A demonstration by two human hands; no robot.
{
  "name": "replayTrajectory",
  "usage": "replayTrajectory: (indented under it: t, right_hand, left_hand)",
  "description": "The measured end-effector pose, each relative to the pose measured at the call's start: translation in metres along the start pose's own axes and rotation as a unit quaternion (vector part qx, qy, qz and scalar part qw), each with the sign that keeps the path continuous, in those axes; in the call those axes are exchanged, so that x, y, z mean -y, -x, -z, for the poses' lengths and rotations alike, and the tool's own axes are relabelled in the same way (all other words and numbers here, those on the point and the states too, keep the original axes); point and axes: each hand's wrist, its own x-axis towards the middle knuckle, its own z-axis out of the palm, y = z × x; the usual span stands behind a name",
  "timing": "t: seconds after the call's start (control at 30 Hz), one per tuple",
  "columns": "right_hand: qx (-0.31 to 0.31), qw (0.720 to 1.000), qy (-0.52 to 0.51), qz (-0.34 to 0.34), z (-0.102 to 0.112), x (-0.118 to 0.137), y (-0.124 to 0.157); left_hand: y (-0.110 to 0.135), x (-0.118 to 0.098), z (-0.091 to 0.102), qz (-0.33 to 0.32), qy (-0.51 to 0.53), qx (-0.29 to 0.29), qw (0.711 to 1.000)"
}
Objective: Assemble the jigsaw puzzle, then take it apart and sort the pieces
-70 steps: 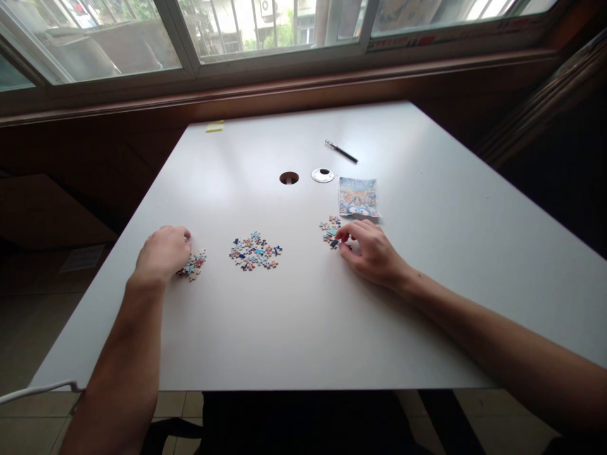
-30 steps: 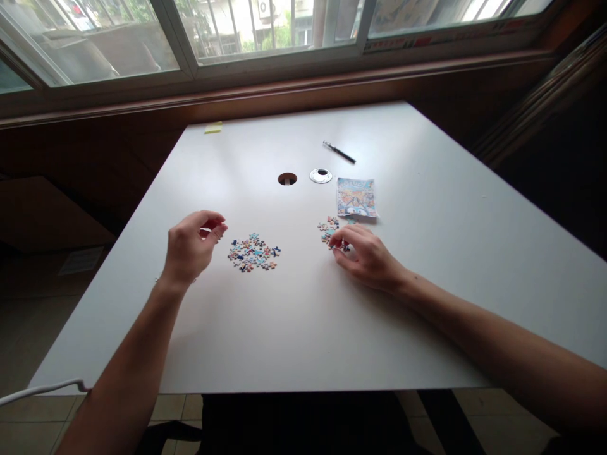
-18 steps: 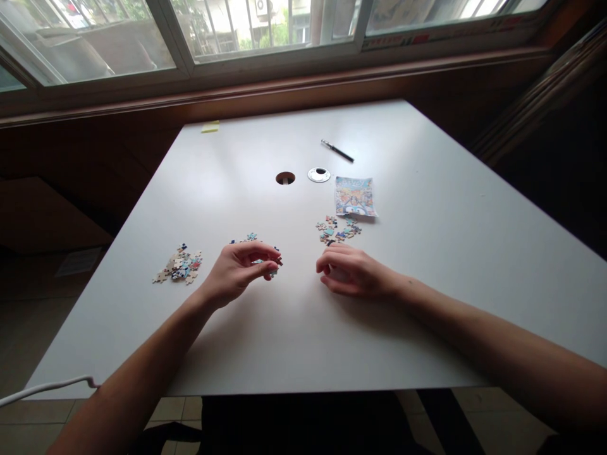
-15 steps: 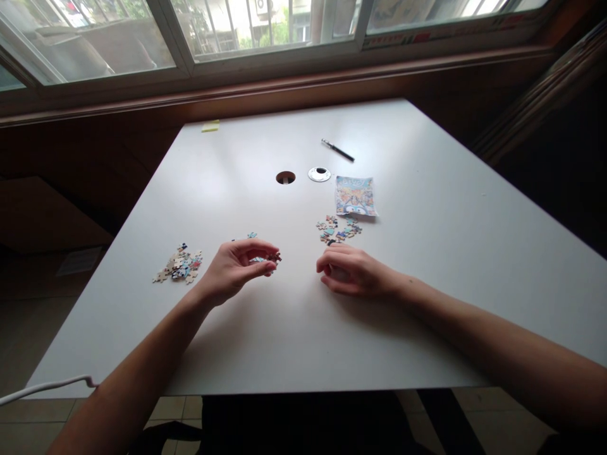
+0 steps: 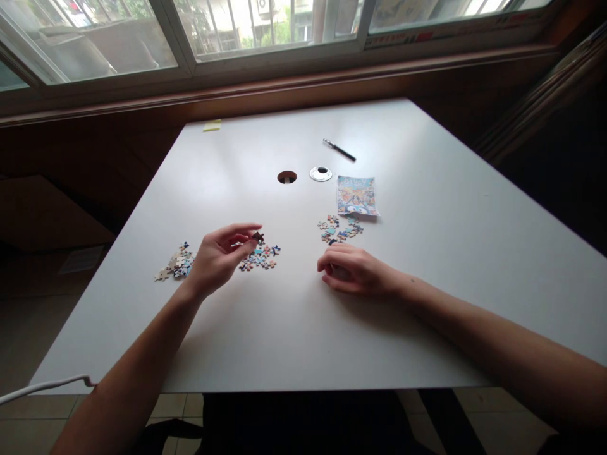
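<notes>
My left hand (image 5: 215,259) hovers over the left side of the middle heap of puzzle pieces (image 5: 262,254) and pinches a small dark puzzle piece (image 5: 257,237) between thumb and fingertips. My right hand (image 5: 353,272) rests on the white table (image 5: 303,316) with its fingers curled under; what lies in them, if anything, is hidden. Just beyond it is a smaller scatter of pieces (image 5: 339,229). A third heap (image 5: 173,265) lies left of my left hand. A colourful printed picture sheet (image 5: 356,195) lies behind the right scatter.
A black pen (image 5: 339,150), a round cable hole (image 5: 287,177) and its silver cover (image 5: 321,174) lie farther back. A yellow sticky note (image 5: 211,126) sits at the far edge under the window. A white cable (image 5: 47,385) curves past the near left corner.
My left hand left the left heap, moved right to the middle heap and lifted a piece from it. My right hand drew back from the right scatter and curled on the table.
</notes>
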Motion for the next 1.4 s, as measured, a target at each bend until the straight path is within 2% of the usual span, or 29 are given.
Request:
replayTrajectory:
  t: [0.1,0.43,0.5,0.6,0.73,0.8,0.87,0.97,1.07,1.13,1.2,1.3,1.4]
  right_hand:
    - [-0.002,1.0,0.003,0.0,0.001,0.001,-0.001]
    - [-0.006,1.0,0.007,0.0,0.0,-0.001,0.0]
    - [-0.009,1.0,0.006,0.001,0.0,0.0,0.0]
    - [-0.012,1.0,-0.013,0.002,-0.001,0.008,-0.001]
    - [-0.001,0.997,-0.073,-0.015,-0.008,0.029,0.0]
    - [-0.001,0.996,-0.086,-0.026,-0.012,0.037,0.001]
    - [0.002,0.996,-0.089,-0.027,-0.015,0.039,0.001]
    - [-0.006,0.998,-0.064,-0.007,-0.013,0.03,0.001]
    - [-0.064,0.998,0.005,0.002,-0.003,0.012,-0.001]
    - [-0.12,0.991,0.052,-0.023,0.005,0.0,-0.002]
    - [-0.15,0.983,0.086,-0.064,0.011,-0.01,-0.003]
    - [-0.16,0.975,0.092,-0.122,0.015,-0.017,-0.002]
    - [-0.152,0.977,0.058,-0.137,0.015,-0.018,0.0]
  left_hand:
    - [-0.005,0.002,0.006,-0.011,-0.036,-0.053,0.998]
    - [-0.006,0.006,0.008,0.011,-0.01,-0.048,0.999]
    - [-0.004,0.006,0.004,-0.014,-0.016,-0.023,1.0]
    - [0.006,0.002,-0.013,-0.109,-0.072,0.062,0.99]
    - [0.026,-0.002,-0.046,-0.239,-0.122,0.216,0.939]
    - [0.033,0.0,-0.056,-0.266,-0.13,0.255,0.921]
    - [0.034,0.002,-0.06,-0.273,-0.138,0.262,0.915]
    - [0.03,0.003,-0.056,-0.259,-0.146,0.241,0.924]
    - [0.025,0.002,-0.049,-0.215,-0.127,0.196,0.948]
    - [0.022,0.002,-0.045,-0.159,-0.076,0.156,0.972]
    - [0.019,0.003,-0.041,-0.098,-0.013,0.118,0.988]
    - [0.016,0.007,-0.038,-0.042,0.041,0.086,0.995]
    - [0.013,0.008,-0.037,-0.025,0.052,0.074,0.996]
